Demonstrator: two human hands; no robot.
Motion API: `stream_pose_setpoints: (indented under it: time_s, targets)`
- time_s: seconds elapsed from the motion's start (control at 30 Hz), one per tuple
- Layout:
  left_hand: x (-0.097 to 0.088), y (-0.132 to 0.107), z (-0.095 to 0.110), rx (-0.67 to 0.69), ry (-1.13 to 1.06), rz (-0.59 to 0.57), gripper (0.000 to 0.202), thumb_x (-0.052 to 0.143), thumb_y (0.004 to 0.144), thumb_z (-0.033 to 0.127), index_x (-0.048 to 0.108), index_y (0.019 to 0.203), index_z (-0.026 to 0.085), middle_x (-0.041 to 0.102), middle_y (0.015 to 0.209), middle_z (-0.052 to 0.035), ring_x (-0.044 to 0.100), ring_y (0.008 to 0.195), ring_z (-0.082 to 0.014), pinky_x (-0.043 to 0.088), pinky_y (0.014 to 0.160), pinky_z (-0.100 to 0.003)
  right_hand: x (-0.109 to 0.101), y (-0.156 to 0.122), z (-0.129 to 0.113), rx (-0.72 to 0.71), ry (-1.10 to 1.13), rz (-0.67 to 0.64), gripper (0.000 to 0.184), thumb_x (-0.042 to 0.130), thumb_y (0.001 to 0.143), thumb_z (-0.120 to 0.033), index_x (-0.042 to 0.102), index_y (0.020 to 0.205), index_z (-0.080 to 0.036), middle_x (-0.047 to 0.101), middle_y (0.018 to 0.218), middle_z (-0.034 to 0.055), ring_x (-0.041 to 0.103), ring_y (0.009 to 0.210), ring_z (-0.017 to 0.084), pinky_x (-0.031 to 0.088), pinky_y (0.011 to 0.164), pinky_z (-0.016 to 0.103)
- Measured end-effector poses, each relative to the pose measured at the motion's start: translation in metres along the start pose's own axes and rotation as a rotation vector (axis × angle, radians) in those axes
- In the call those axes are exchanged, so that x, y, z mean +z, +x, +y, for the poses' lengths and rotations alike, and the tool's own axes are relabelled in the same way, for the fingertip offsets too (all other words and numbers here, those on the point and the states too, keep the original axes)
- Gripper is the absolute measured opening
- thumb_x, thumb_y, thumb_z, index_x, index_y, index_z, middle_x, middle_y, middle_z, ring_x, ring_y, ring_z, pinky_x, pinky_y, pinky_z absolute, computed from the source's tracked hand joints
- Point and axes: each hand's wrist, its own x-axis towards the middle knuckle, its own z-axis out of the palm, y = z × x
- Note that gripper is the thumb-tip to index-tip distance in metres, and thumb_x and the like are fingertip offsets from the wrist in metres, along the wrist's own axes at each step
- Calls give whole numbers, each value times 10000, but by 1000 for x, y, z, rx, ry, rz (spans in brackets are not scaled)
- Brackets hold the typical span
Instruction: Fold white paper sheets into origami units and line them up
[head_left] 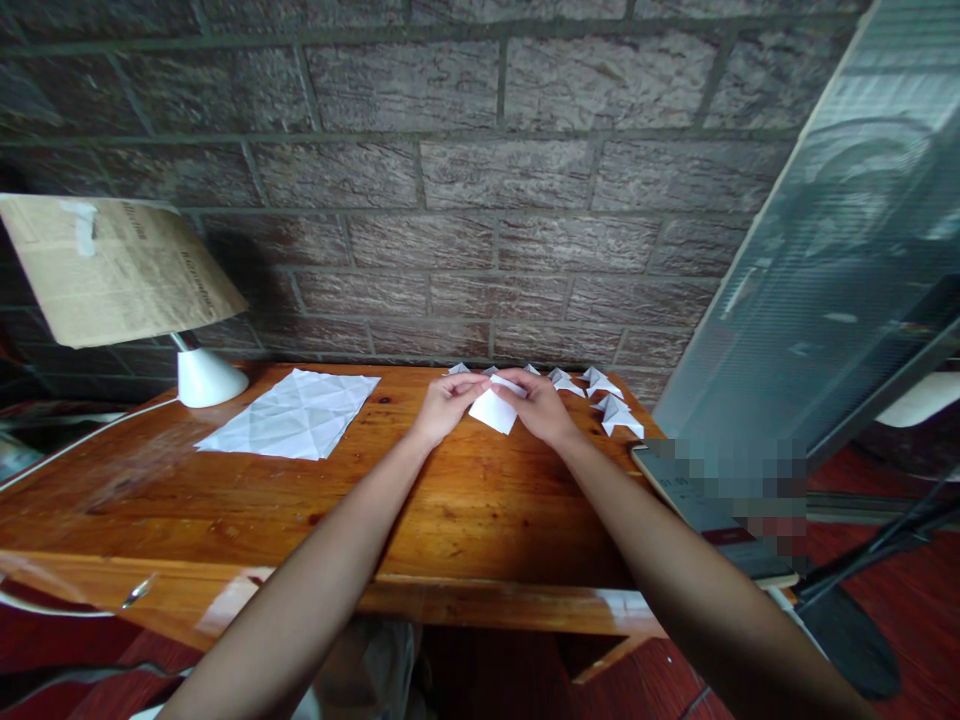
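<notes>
Both hands meet over the far part of the wooden desk, around a small folded piece of white paper. My left hand pinches its upper left edge between thumb and fingers. At its upper right, my right hand grips it the same way, the thumb lying across the paper. Just behind and right of the hands stand several folded white paper shapes, among them a near one and one farther back. Others are partly hidden behind my fingers. Creased white paper sheets lie flat to the left.
A lamp with a white base and a paper-covered shade stands at the desk's left. Behind the desk rises a brick wall. A dark book-like object, partly blurred, sits at the right edge beside a translucent panel.
</notes>
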Motion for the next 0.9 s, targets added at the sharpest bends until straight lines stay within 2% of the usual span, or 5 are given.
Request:
stream_pose_setpoints:
  time_s: [0.17, 0.37, 0.63, 0.77, 0.9]
  targets:
    - [-2, 5, -7, 14, -58, -3, 544, 880, 556, 325, 701, 1048, 175, 735, 813, -8, 659, 730, -144, 503, 777, -301, -2, 4, 10, -12, 68, 36, 249, 707, 748, -422, 684, 872, -206, 689, 805, -3, 590, 709, 142, 471, 682, 263]
    - [-6, 3, -10, 151, 227, -47, 276, 764, 715, 403, 735, 843, 160, 755, 851, -61, 676, 754, -190, 515, 745, -318, -6, 4, 9, -79, -59, 49, 185, 648, 810, -377, 676, 889, -213, 681, 841, 14, 600, 751, 158, 479, 706, 280]
    - [-9, 1, 3, 507, 529, 27, 101, 688, 809, 284, 776, 834, 241, 717, 1130, -79, 607, 1141, -231, 400, 1066, -407, -11, -2, -3, -248, -408, 10, 219, 556, 879, -265, 731, 1006, -226, 657, 749, 11, 580, 674, 139, 461, 686, 260]
    - [-9, 3, -1, 298, 324, 54, 140, 695, 758, 220, 772, 875, 221, 635, 1282, -94, 479, 1325, -273, 352, 1119, -444, -11, -3, -1, -208, -332, 7, 227, 551, 877, -240, 746, 993, -231, 682, 732, 6, 614, 615, 130, 483, 660, 256]
    - [-6, 1, 1, -67, -194, -34, 435, 715, 681, 180, 690, 1113, 226, 688, 1112, -60, 634, 1109, -251, 463, 1029, -480, -12, -2, 4, -233, -301, 93, 233, 559, 866, -223, 768, 968, -239, 725, 857, 45, 661, 727, 160, 514, 707, 284]
